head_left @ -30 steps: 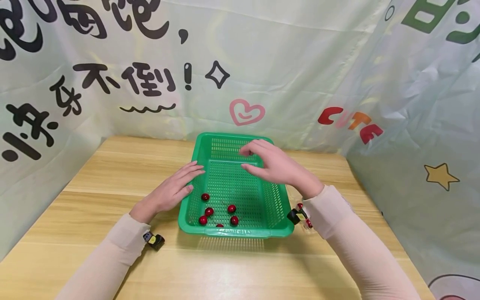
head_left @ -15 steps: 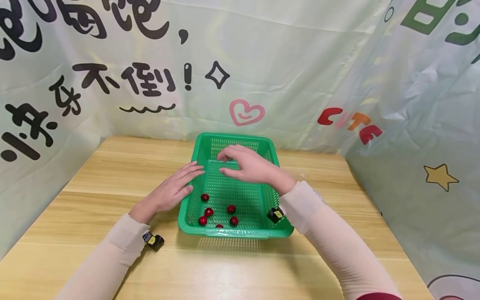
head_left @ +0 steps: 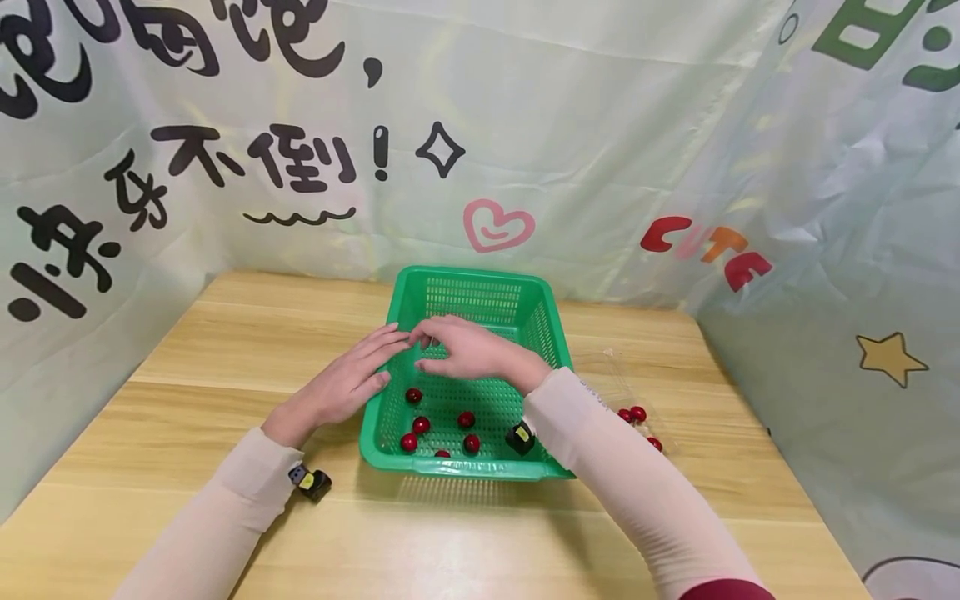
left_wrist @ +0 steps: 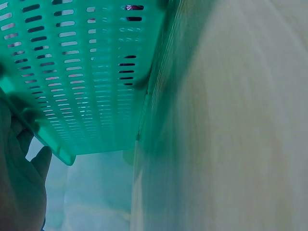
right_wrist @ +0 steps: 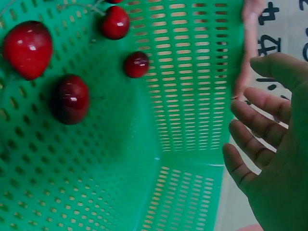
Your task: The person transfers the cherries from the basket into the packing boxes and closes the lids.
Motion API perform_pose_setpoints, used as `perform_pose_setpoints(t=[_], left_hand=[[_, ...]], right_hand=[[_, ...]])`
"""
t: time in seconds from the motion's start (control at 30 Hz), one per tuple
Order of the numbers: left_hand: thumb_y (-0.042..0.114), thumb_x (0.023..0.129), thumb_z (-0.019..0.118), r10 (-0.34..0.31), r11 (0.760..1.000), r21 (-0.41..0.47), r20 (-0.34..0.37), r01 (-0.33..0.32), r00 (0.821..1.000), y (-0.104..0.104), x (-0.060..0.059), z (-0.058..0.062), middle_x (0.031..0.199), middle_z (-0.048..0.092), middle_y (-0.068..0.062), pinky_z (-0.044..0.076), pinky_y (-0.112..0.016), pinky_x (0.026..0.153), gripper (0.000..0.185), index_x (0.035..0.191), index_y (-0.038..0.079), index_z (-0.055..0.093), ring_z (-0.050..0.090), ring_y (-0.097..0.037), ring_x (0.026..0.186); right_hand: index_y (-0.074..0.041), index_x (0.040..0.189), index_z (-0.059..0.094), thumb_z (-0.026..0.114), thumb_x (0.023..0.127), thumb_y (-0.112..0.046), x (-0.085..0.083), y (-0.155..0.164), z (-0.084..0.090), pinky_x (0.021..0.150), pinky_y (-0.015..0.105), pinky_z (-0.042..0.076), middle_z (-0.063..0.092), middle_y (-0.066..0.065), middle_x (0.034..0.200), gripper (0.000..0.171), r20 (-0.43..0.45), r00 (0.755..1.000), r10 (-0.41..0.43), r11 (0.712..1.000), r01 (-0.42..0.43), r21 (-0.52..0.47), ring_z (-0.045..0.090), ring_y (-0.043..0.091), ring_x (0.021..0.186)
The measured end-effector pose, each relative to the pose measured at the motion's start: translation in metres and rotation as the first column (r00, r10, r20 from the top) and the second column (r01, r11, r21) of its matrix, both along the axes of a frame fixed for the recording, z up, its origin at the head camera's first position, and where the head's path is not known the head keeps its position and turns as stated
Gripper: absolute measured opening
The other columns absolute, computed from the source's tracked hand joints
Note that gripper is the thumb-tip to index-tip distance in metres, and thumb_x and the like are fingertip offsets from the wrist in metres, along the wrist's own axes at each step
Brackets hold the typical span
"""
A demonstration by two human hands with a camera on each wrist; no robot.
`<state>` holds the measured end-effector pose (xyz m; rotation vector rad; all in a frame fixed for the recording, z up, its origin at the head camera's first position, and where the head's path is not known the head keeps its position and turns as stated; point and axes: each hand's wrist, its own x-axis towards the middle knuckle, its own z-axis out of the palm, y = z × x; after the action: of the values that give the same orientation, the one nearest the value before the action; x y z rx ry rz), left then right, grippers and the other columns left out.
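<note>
A green perforated plastic basket stands on the table with several dark red cherries lying on its floor, mostly toward the near end. My left hand rests on the basket's left rim, fingers extended over the edge. My right hand hovers over the basket, its fingertips close to those of the left. In the right wrist view the right hand has its fingers apart and nothing between them, with stemmed cherries to one side. The left wrist view shows the basket's slotted outer wall beside the left hand.
To the right of the basket, partly behind the right sleeve, lies a clear plastic container with a few more cherries. The wooden table backs onto a printed fabric sheet.
My right hand has moved left and slightly nearer across the basket, toward the left hand. More of the clear container now shows. The left hand and cherries stay put.
</note>
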<state>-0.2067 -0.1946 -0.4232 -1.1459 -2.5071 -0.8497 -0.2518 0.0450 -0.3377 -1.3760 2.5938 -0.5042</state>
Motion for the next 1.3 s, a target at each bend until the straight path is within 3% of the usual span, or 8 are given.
perform_pose_setpoints(t=[0.17,0.33,0.57,1.07,1.3], left_hand=[[0.006,0.097,0.050,-0.006,1.000,0.001,0.003,0.006,1.000,0.001,-0.002,0.001,0.153,0.036,-0.011,0.024,-0.060,0.111,0.051,0.147,0.009,0.042,0.016,-0.028,0.147],[0.014,0.100,0.045,-0.006,1.000,-0.005,0.002,0.006,1.000,0.000,-0.003,0.000,0.154,0.036,-0.011,0.025,-0.060,0.111,0.047,0.147,0.008,0.042,0.016,-0.029,0.147],[0.015,0.101,0.045,-0.004,1.000,-0.004,-0.007,0.004,1.000,-0.001,-0.002,0.000,0.154,0.035,-0.011,0.024,-0.058,0.113,0.046,0.147,0.006,0.042,0.017,-0.029,0.147],[0.010,0.100,0.048,-0.019,1.000,0.000,-0.007,0.019,1.000,0.000,-0.002,-0.001,0.154,0.036,-0.010,0.021,-0.053,0.115,0.045,0.144,0.005,0.045,0.017,-0.029,0.147],[0.008,0.099,0.049,-0.026,1.000,0.004,-0.006,0.026,1.000,0.000,-0.001,0.000,0.153,0.037,-0.011,0.020,-0.052,0.116,0.047,0.145,0.008,0.044,0.017,-0.029,0.147]], right_hand=[[-0.010,0.123,0.060,0.063,0.094,-0.035,-0.004,0.000,-0.010,0.097,0.032,0.045,0.062,0.002,0.117,0.038,0.058,0.998,-0.026,1.000,0.026,0.005,0.056,0.023,0.113],[-0.005,0.132,0.056,0.064,0.094,-0.036,-0.006,-0.003,-0.023,0.097,0.035,0.046,0.061,0.009,0.124,0.050,0.098,0.995,-0.025,0.997,0.018,0.073,0.057,0.023,0.114],[-0.010,0.132,0.057,0.066,0.093,-0.039,-0.005,-0.010,-0.036,0.097,0.032,0.045,0.062,0.005,0.121,0.049,0.052,0.999,-0.003,0.987,-0.006,0.158,0.057,0.016,0.109],[-0.016,0.128,0.063,0.067,0.093,-0.038,-0.008,-0.016,-0.056,0.094,0.029,0.046,0.063,-0.001,0.115,0.041,0.068,0.998,0.020,0.962,-0.038,0.271,0.056,0.012,0.103],[-0.018,0.125,0.064,0.065,0.095,-0.035,-0.008,-0.018,-0.059,0.095,0.030,0.045,0.063,-0.002,0.112,0.035,0.024,0.998,0.053,0.945,-0.058,0.322,0.057,0.012,0.101]])
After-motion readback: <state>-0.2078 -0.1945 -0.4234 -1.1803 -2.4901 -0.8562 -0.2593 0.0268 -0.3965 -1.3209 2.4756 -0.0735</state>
